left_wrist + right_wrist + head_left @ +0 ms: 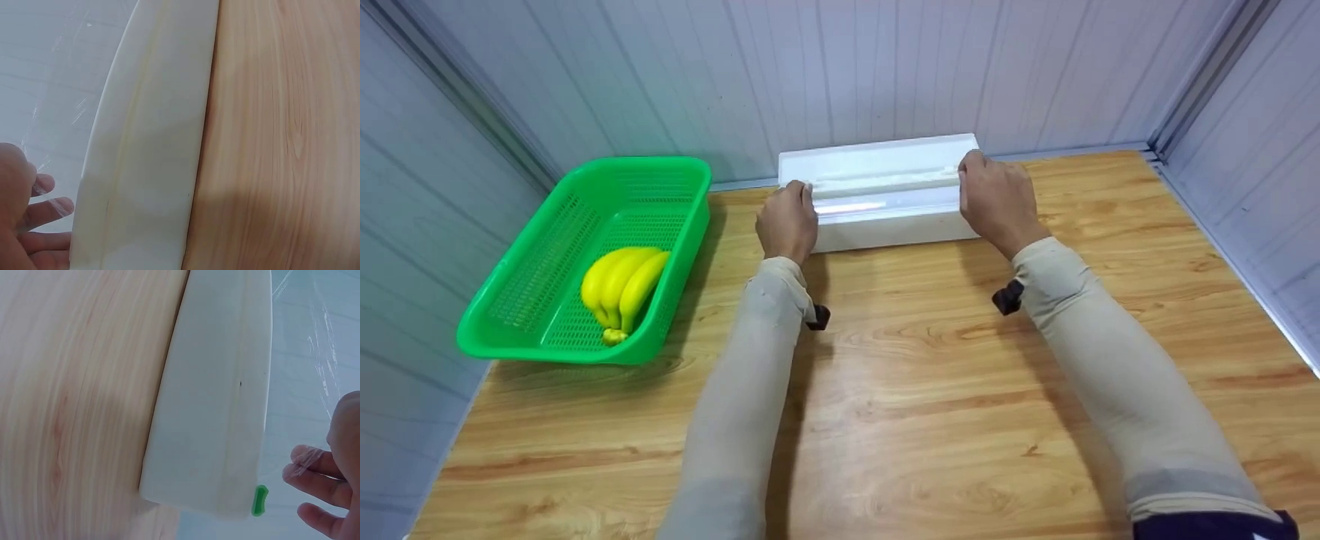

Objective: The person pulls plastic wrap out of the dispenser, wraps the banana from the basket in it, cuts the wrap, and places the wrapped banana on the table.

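A long white cling film dispenser box [896, 231] lies on the table against the back wall, its white lid [877, 159] raised at the rear. Clear cling film [851, 206] stretches across its front between both hands. At the left end, my left hand [787, 223] pinches one corner of the film between thumb and fingers. My right hand [1000, 196] pinches the other corner at the right end. In both wrist views the film [322, 363] is see-through and creased near the fingertips. A small green piece [260, 500] sits at the box's edge in the right wrist view.
To the left stands a green plastic basket [671, 315] with a bunch of yellow bananas [619, 285] inside. Ribbed white panels [877, 75] enclose the wooden table [900, 420] at the back and both sides.
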`<state>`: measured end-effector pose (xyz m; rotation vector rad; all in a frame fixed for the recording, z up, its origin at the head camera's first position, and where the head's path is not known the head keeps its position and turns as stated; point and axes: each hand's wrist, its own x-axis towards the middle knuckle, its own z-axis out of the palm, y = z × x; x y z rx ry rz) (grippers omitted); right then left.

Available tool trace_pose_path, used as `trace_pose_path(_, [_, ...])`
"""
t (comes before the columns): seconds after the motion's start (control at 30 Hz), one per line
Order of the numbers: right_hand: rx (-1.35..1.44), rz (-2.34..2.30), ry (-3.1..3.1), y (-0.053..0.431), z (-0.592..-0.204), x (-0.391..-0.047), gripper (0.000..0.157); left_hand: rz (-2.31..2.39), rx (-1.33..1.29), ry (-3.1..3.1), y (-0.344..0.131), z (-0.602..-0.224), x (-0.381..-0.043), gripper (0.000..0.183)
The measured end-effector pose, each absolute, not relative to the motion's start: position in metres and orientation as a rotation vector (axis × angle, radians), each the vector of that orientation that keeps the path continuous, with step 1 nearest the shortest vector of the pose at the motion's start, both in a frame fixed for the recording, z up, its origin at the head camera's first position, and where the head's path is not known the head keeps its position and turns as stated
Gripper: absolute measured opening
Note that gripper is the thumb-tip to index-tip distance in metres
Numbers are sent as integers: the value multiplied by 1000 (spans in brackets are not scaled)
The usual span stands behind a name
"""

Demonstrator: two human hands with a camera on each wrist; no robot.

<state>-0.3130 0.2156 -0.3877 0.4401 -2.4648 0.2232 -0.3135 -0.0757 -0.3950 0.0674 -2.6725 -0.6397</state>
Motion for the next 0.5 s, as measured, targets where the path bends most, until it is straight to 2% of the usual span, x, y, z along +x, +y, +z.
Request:
trace_pose_path(0.27, [426,258,-2521,216,-380,-313,30,-751,111,-2705,-78,-383,-312,30])
trace_pose_path(0.5, [517,300,-2582,222,-380,-315,24,-743,209,-2802,-77,-376,-314,31])
